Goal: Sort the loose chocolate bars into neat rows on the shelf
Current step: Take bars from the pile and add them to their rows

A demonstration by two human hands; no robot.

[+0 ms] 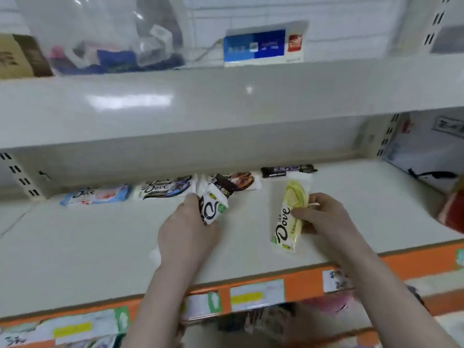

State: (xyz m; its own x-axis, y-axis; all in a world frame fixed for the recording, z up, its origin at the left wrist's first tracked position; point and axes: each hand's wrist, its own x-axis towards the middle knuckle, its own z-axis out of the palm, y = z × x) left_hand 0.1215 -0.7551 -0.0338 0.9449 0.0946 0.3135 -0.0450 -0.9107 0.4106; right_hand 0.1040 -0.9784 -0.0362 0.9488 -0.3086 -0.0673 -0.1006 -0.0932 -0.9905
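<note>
On the white shelf [100, 242], my left hand [185, 229] grips a white and black chocolate bar [213, 205] by its near end. My right hand [324, 217] pinches the right edge of a yellow-green Dove bar [288, 217] that points away from me. Along the back of the shelf lie a blue Dove bar [98, 195], a white Dove bar with dark print [163, 188], a bar with a brown picture [241, 180] and a thin dark bar [286, 170].
An upper shelf [226, 101] overhangs the back of the working shelf and carries a clear bag [105, 33] and a blue card [263, 45]. An orange price strip [296, 280] runs along the front edge. A red package [452, 209] sits at the far right.
</note>
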